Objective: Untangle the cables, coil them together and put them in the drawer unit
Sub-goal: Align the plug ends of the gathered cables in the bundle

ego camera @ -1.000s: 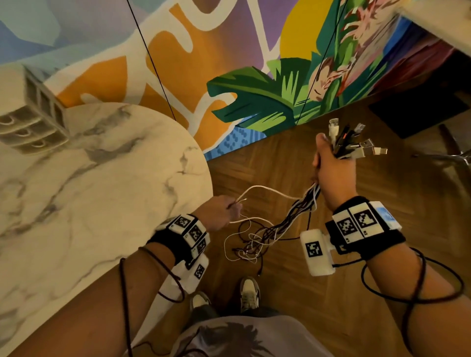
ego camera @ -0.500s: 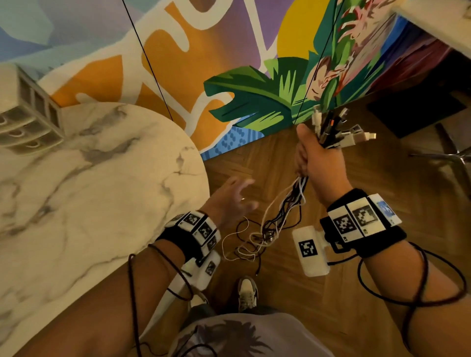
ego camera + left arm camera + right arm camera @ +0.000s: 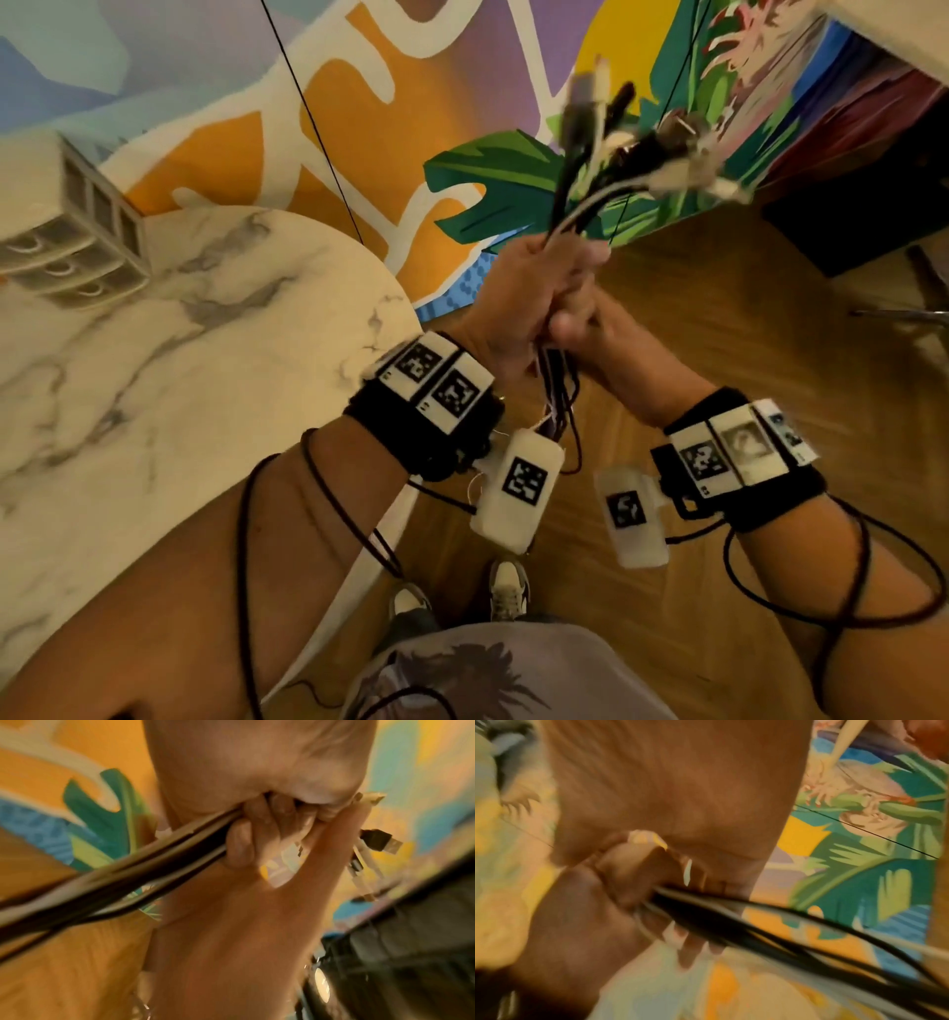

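Note:
A bundle of black and white cables (image 3: 580, 205) is held upright over the floor, its plug ends (image 3: 667, 149) fanning out blurred at the top. My left hand (image 3: 518, 308) grips the bundle just under the plugs. My right hand (image 3: 606, 339) holds it right below, touching the left hand. The rest of the cables (image 3: 557, 395) hangs down between my wrists. In the left wrist view curled fingers (image 3: 241, 843) wrap the cables (image 3: 128, 882), and a USB plug (image 3: 383, 841) sticks out beyond them. The right wrist view shows black cables (image 3: 757, 923) leaving a closed fist.
The white drawer unit (image 3: 77, 241) stands at the far left on the round marble table (image 3: 179, 411). A painted mural wall (image 3: 411, 103) runs behind. Wooden floor (image 3: 744, 334) lies under my hands, and my shoes (image 3: 506, 591) are below.
My left hand let go of a white cable, opened, and came up to grip the bundle under the plugs. My right hand moved left and now holds the bundle just below the left hand.

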Available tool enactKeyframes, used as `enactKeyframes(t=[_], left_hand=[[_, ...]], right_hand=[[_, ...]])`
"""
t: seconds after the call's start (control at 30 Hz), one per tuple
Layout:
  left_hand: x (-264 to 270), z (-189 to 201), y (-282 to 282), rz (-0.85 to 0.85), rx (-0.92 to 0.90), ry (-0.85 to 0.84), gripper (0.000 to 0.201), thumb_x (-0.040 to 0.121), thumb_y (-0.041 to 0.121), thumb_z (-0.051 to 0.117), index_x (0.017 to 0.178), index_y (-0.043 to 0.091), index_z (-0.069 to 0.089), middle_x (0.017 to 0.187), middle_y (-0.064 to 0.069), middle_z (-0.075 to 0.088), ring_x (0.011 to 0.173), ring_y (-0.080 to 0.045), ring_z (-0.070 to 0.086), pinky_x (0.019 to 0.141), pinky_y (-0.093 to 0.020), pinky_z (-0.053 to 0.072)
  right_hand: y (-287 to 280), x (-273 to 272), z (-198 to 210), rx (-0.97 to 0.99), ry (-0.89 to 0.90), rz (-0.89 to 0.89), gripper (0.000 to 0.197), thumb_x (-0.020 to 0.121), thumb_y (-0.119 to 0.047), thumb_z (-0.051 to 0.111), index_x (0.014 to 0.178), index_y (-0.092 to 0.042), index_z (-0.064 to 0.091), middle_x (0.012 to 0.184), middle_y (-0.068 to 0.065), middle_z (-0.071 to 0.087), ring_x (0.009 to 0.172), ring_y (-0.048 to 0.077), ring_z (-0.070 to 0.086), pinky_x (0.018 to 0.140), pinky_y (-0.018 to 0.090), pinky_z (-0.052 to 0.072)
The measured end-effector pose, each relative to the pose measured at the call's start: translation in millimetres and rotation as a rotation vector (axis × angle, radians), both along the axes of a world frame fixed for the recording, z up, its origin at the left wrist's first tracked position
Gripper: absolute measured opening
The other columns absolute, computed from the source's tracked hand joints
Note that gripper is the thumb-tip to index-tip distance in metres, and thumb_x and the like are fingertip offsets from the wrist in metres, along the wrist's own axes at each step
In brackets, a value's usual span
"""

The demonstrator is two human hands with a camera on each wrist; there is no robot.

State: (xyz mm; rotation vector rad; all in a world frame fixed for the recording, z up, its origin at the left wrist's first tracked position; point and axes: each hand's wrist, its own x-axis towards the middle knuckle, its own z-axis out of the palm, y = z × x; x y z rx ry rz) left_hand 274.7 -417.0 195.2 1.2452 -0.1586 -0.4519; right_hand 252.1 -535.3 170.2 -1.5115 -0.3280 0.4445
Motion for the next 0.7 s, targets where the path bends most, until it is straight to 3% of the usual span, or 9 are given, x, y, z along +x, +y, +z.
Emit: enactKeyframes(t=[0.07,0.13,0.2,0.27,0.33,0.43,0.57,0.63,0.7], left_hand=[[8,14,11,-0.004,-0.023,0.005,0.048,0.094,0.011,0.047,0.049,0.019,0.029,0.036,0.006,0.026,0.03,-0.01,0.019,0.036,-0.018,0.019],[15,25,21,0.052,0.123,-0.091,0.051,0.092,0.012,0.051,0.048,0.022,0.028,0.037,0.006,0.024,0.031,-0.013,0.017,0.039,-0.02,0.018],[19,36,34,0.138,0.344,-0.24,0.05,0.088,0.014,0.057,0.046,0.022,0.031,0.038,0.006,0.025,0.031,-0.014,0.02,0.041,-0.022,0.02],[22,49,46,0.213,0.576,-0.382,0.046,0.086,0.015,0.061,0.046,0.021,0.04,0.04,0.009,0.028,0.034,-0.011,0.024,0.042,-0.025,0.022],[28,59,57,0.268,0.761,-0.521,0.036,0.087,0.017,0.062,0.053,0.014,0.049,0.044,0.007,0.033,0.038,-0.007,0.027,0.043,-0.022,0.023],[32,67,69,0.32,0.878,-0.722,0.038,0.085,0.018,0.059,0.051,0.02,0.043,0.046,0.007,0.032,0.04,-0.007,0.031,0.043,-0.017,0.022],[31,59,79,0.299,1.03,-0.921,0.037,0.084,0.022,0.056,0.052,0.019,0.039,0.043,0.011,0.025,0.038,-0.008,0.027,0.042,-0.016,0.02],[29,49,81,0.258,1.161,-0.987,0.038,0.086,0.032,0.05,0.051,0.024,0.037,0.044,0.013,0.027,0.039,-0.009,0.026,0.043,-0.018,0.017],[28,29,82,0.227,1.171,-0.979,0.037,0.086,0.036,0.05,0.053,0.02,0.046,0.046,0.008,0.038,0.041,-0.016,0.032,0.042,-0.025,0.022]], right_hand=[[14,-14,-26,-0.174,0.019,0.06,0.009,0.085,-0.023,0.066,0.081,-0.02,0.059,0.068,-0.008,0.062,0.062,0.011,0.059,0.06,0.025,0.048],[24,-18,-60,-0.295,0.033,-0.075,0.035,0.089,-0.019,0.063,0.059,-0.018,0.046,0.05,-0.01,0.045,0.046,0.01,0.042,0.049,0.024,0.036],[21,-16,-94,-0.38,0.141,-0.189,0.038,0.091,-0.022,0.061,0.058,-0.018,0.041,0.048,-0.009,0.037,0.043,0.011,0.034,0.046,0.027,0.03],[14,-15,-123,-0.507,0.244,-0.208,0.032,0.091,-0.026,0.06,0.063,-0.017,0.048,0.052,-0.004,0.039,0.046,0.014,0.036,0.049,0.029,0.032],[7,-18,-142,-0.6,0.331,-0.204,0.028,0.092,-0.027,0.058,0.067,-0.015,0.053,0.054,-0.002,0.044,0.047,0.015,0.041,0.046,0.024,0.035],[5,-20,-155,-0.682,0.356,-0.204,0.033,0.092,-0.025,0.058,0.061,-0.017,0.049,0.048,-0.004,0.045,0.039,0.01,0.043,0.039,0.017,0.034],[9,-14,-153,-0.74,0.385,-0.216,0.033,0.087,-0.024,0.058,0.057,-0.015,0.046,0.047,-0.004,0.044,0.04,0.011,0.039,0.041,0.022,0.03],[13,-8,-145,-0.682,0.406,-0.247,0.033,0.086,-0.025,0.057,0.056,-0.017,0.045,0.049,-0.003,0.043,0.043,0.014,0.039,0.045,0.026,0.03],[15,-3,-133,-0.541,0.438,-0.292,0.037,0.087,-0.023,0.055,0.053,-0.019,0.043,0.047,-0.002,0.04,0.04,0.014,0.035,0.043,0.025,0.028]])
